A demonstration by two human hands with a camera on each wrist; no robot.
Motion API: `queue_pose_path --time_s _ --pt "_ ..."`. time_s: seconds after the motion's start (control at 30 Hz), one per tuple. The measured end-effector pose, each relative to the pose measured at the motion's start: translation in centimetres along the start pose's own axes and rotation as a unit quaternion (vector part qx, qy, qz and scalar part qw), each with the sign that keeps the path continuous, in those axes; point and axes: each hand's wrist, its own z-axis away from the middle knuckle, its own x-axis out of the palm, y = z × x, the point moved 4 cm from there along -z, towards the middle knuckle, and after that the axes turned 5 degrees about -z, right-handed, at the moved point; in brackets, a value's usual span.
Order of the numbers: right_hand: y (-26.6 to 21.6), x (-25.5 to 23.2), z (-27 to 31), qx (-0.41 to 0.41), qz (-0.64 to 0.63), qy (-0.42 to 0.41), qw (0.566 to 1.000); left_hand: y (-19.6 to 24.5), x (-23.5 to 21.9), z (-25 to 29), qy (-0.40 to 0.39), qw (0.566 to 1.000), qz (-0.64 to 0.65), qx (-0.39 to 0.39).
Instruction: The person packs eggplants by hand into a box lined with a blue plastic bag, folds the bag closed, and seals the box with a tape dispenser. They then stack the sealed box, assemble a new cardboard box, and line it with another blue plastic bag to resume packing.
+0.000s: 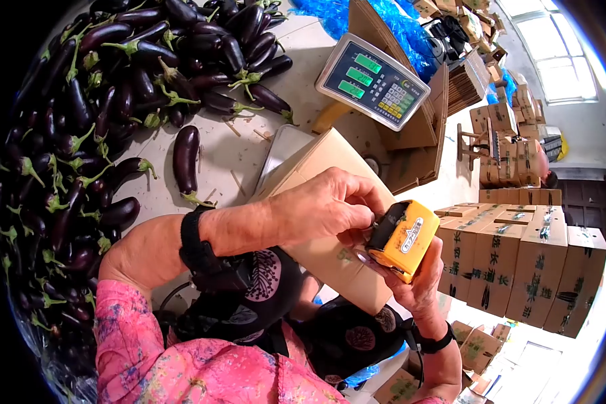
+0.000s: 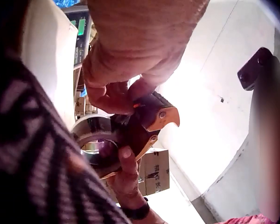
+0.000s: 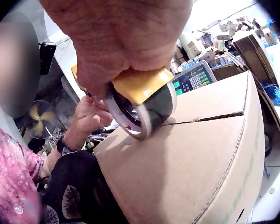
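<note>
A yellow tape dispenser (image 1: 411,236) is gripped by my right hand (image 1: 421,283), above a closed cardboard carton (image 1: 337,262). The roll of packing tape (image 3: 159,109) sits in it, dark with a pale core ring, as the right wrist view shows. My left hand (image 1: 323,209) reaches across the carton, its fingers curled at the dispenser's dark front end. In the left wrist view its thumb and fingertips (image 2: 123,105) pinch there, at the tape's end; the pinched bit is mostly hidden. Low in that view, the right thumb (image 2: 127,158) presses on the roll.
Eggplants (image 1: 81,101) lie heaped on the left, and one single eggplant (image 1: 185,161) lies apart near the carton. A scale display (image 1: 374,81) stands behind the carton, beside an open cardboard box (image 1: 417,135). Printed cartons (image 1: 512,262) are stacked at the right.
</note>
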Motion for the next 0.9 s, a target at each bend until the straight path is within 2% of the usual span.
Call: queue_pose_path --time_s 0.07,0.13,0.17,0.2,0.23,0.3,0.33,0.37,0.47,0.57,0.67,0.8,0.87,0.9 --pt "0.0 0.0 -0.1 -0.016 0.002 -0.003 1.000 -1.7 -0.3 -0.2 -0.001 0.998 0.056 -0.013" --pt "0.6 0.5 0.3 0.054 -0.062 0.049 0.995 -3.4 -0.4 -0.4 -0.004 0.986 0.156 -0.049" --pt "0.6 0.3 0.4 0.113 -0.101 0.031 0.988 -4.2 -0.4 -0.3 -0.002 0.984 0.168 -0.067" --pt "0.3 0.1 0.2 0.173 -0.137 0.015 0.975 -3.2 -0.2 0.0 0.013 0.985 0.159 -0.063" --pt "-0.3 0.3 -0.1 0.246 -0.323 0.058 0.912 -2.4 0.2 0.3 0.030 0.986 0.152 -0.059" --pt "-0.1 0.5 -0.1 0.226 -0.370 0.077 0.898 -1.9 0.3 0.3 0.040 0.987 0.147 -0.055" --pt "0.9 0.3 0.5 0.142 -0.233 0.051 0.961 -1.8 0.3 0.2 0.033 0.986 0.151 -0.056" --pt "1.2 0.2 1.0 0.054 -0.090 0.023 0.994 -1.8 0.3 0.1 0.027 0.986 0.155 -0.058" --pt "0.4 0.0 0.4 0.015 -0.015 -0.005 1.000 -1.0 0.3 0.1 -0.024 0.998 0.056 0.004" --pt "-0.2 0.1 0.0 0.026 0.010 0.001 1.000 -0.8 0.1 -0.2 -0.011 0.997 -0.045 0.066" --pt "0.2 0.4 0.1 0.029 0.012 0.013 0.999 -2.0 -0.1 -0.8 -0.030 0.999 0.017 0.025" --pt "0.1 0.3 0.1 0.000 0.001 0.031 1.000 -4.3 0.7 -0.6 -0.012 0.985 0.172 -0.033" --pt "-0.2 0.9 0.2 0.148 -0.198 0.093 0.965 -5.3 1.1 -0.2 0.014 0.977 0.207 -0.047" --pt "0.0 0.8 0.2 0.106 -0.179 0.080 0.975 -5.1 1.2 -0.2 0.016 0.975 0.216 -0.044"
